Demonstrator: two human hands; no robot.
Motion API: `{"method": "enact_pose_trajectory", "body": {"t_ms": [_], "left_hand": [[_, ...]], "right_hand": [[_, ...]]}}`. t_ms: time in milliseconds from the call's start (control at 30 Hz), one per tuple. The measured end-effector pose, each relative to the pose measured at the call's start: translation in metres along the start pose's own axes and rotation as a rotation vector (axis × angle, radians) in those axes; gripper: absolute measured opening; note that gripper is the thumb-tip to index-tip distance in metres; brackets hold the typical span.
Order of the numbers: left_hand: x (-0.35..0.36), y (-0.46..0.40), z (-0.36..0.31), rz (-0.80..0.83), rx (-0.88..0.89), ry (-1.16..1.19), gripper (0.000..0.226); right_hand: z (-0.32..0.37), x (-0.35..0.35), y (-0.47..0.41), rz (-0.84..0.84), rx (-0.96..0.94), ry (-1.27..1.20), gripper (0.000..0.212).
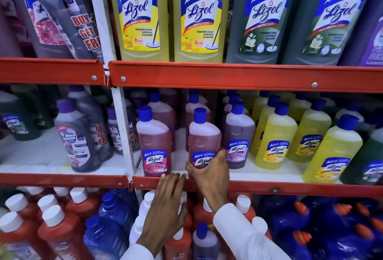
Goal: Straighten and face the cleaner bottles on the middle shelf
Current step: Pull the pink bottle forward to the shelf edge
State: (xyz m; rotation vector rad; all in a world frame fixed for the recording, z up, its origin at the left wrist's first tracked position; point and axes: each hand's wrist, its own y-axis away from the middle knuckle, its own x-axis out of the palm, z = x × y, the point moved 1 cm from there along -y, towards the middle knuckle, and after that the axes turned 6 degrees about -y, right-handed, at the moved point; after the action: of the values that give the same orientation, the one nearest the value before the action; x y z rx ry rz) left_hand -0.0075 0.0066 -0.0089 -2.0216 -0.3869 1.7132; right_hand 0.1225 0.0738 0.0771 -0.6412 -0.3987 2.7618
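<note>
The middle shelf (259, 185) carries small Lizol bottles with blue caps. My right hand (211, 171) is wrapped around the base of a pink bottle (204, 135) at the shelf front, its label facing out. A second pink bottle (154, 141) stands upright just to its left. My left hand (166, 203) lies flat, fingers spread, with its fingertips on the red shelf lip below that second bottle, holding nothing. A purple bottle (238, 135) stands right of the held one, then several yellow bottles (275, 139) slanting back to the right. More pink bottles stand behind in rows.
Large yellow and green Lizol bottles (141, 15) fill the shelf above. A white upright post (122, 125) separates the bay from dark Maxkleen bottles (77, 139) on the left. Below stand red, blue and white-capped bottles (56, 228). A green bottle (366, 160) sits at far right.
</note>
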Motion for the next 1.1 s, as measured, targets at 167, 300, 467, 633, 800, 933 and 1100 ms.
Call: {"method": "enact_pose_trajectory", "body": {"t_ms": [167,300,467,633,800,933,1100], "left_hand": [[-0.001,-0.002,-0.005,-0.015,-0.03,0.013,0.068],[-0.001,-0.002,-0.006,-0.022,-0.05,0.025,0.066],[-0.003,-0.003,-0.014,-0.046,-0.073,0.042,0.065],[-0.008,-0.004,-0.021,-0.059,-0.087,0.039,0.065],[-0.005,-0.003,-0.021,-0.033,-0.104,0.005,0.068],[-0.003,-0.003,-0.02,-0.011,-0.113,-0.006,0.069],[-0.003,-0.005,-0.024,-0.026,-0.114,-0.023,0.068]], "right_hand": [[0.0,-0.002,0.003,0.044,0.002,-0.014,0.094],[-0.005,-0.022,0.01,-0.005,-0.086,-0.085,0.091],[-0.02,-0.058,-0.007,-0.275,-0.186,-0.17,0.06],[-0.027,-0.051,-0.051,-0.258,-0.064,0.055,0.095],[-0.033,-0.041,-0.064,-0.179,-0.012,-0.01,0.112],[-0.038,-0.044,-0.063,-0.17,-0.004,0.0,0.1],[-0.045,-0.053,-0.053,-0.194,-0.005,0.05,0.097]]}}
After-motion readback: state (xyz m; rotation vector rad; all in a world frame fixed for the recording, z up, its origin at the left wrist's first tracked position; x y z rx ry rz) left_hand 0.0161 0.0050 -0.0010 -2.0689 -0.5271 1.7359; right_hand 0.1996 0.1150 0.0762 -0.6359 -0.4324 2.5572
